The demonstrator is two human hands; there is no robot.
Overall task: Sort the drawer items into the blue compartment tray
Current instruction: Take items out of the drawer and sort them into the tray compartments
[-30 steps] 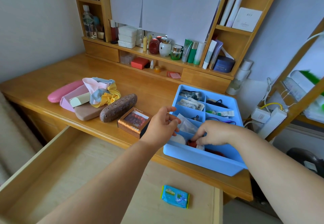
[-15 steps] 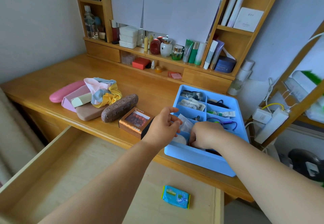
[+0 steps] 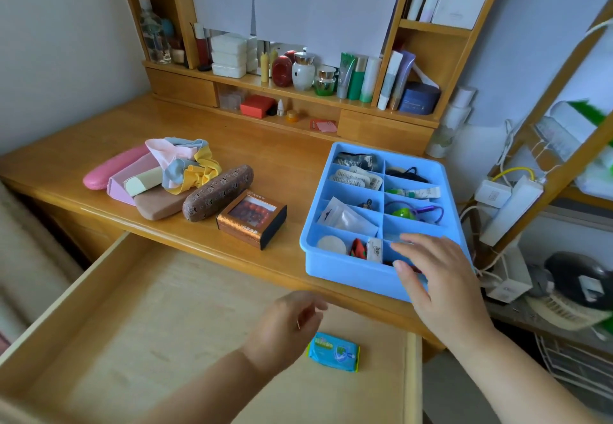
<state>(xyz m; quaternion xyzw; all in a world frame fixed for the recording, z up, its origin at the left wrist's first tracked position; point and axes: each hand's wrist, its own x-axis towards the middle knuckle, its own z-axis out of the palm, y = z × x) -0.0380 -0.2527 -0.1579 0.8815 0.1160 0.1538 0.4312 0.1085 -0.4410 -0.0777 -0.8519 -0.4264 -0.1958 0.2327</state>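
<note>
Pink leads the row on the wooden desk (image 3: 99,145): a long pink rounded case (image 3: 109,166) lies farthest left of the blue plastic compartment tray (image 3: 345,269), then a heap of pastel cloth (image 3: 185,166), a brown patterned oblong case (image 3: 217,193) and a copper-coloured box with a window of red beads (image 3: 252,218), just left of the tray. Below and left of the tray the pale wooden drawer (image 3: 139,317) stands pulled out. Its only visible item, a small blue-and-green soft wipes packet (image 3: 333,351), lies flat on the drawer floor below the tray's near left corner.

The left hand (image 3: 285,327) hovers just left of the packet with fingers loosely curled, holding nothing and not touching it as far as can be seen. The right hand (image 3: 438,277), fingers spread and relaxed, rests over the tray's near right corner and hides what lies beneath.

The packet looks light, squashy and film-wrapped, so probably a little slick; pinching it across its short sides, thumb above and fingers under one edge, should lift it easily. It seems sturdy enough for a casual hold.
</note>
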